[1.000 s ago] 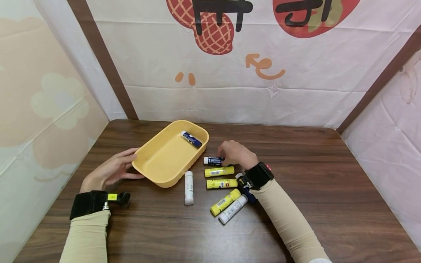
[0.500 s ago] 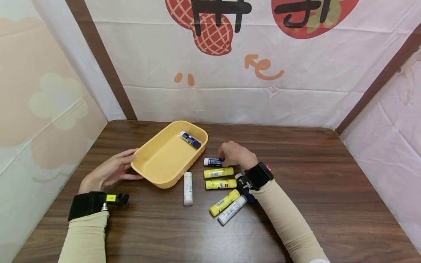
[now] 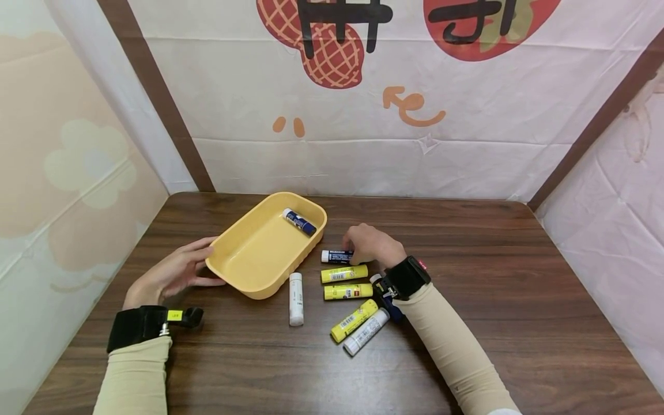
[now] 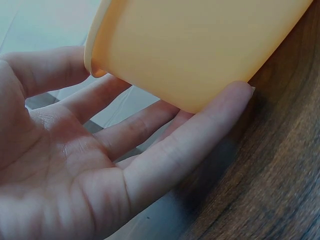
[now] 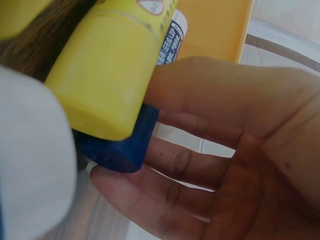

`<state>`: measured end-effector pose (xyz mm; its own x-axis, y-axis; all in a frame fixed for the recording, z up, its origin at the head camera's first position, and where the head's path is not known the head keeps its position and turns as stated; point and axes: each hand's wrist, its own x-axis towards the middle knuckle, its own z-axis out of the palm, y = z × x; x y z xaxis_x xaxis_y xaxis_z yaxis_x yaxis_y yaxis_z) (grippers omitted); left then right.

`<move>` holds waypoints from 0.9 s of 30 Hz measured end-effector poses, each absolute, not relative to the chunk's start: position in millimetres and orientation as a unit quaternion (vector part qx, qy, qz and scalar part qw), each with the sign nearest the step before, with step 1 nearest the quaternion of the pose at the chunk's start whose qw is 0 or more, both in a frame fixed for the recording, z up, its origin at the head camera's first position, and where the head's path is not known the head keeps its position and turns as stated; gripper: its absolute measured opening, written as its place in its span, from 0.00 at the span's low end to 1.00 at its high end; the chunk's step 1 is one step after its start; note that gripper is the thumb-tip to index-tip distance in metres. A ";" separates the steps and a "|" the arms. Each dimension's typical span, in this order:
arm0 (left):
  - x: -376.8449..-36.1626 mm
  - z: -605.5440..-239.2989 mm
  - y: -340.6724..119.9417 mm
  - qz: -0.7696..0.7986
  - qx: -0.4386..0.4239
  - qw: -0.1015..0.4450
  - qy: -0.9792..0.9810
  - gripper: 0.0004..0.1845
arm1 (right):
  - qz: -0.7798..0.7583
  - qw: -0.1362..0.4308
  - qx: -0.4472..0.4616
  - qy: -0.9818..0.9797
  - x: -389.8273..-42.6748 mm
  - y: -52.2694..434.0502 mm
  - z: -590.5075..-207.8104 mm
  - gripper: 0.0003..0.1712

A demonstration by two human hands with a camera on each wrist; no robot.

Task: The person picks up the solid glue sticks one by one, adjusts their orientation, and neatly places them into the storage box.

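My left hand [image 3: 173, 274] is at the near left corner of a yellow plastic bin [image 3: 259, 256], its straight thumb against the wall and fingertips at the rim. In the left wrist view the extended fingers [image 4: 145, 127] touch the bin's outer side. A dark blue glue stick with a white end [image 3: 336, 256] lies right of the bin; my right hand [image 3: 370, 242] pinches it by its blue end between thumb and fingers. In the right wrist view a yellow glue stick [image 5: 102, 75] partly covers the held one. Another blue glue stick [image 3: 299, 221] lies inside the bin.
Yellow glue sticks [image 3: 344, 274] lie in a loose column below the right hand. One white glue stick [image 3: 296, 300] is beside the bin, another [image 3: 366, 332] nearer the front. A further blue one [image 3: 395, 311] is partly hidden under the right wrist. A cloth backdrop stands behind the wooden table [image 3: 467, 242].
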<state>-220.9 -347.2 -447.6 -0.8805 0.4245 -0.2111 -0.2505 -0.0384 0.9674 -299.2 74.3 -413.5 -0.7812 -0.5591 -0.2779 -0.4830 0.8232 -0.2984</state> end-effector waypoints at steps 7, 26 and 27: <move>-220.5 -448.3 -347.2 0.719 0.074 0.235 0.650 0.34 | -0.111 0.181 -0.276 0.937 -299.7 75.1 -414.7 0.17; -219.7 -448.5 -346.7 0.725 0.073 0.235 0.643 0.29 | -0.114 0.178 -0.287 0.934 -297.4 80.5 -406.6 0.16; -219.6 -448.6 -346.7 0.726 0.073 0.235 0.642 0.28 | -0.115 0.177 -0.289 0.934 -297.2 81.0 -406.0 0.16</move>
<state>-219.6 -346.7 -448.6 -0.8786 0.4353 -0.1961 -0.2474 -0.0639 0.9668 -297.2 81.0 -406.0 -0.7707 -0.5803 -0.2631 -0.4989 0.8065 -0.3173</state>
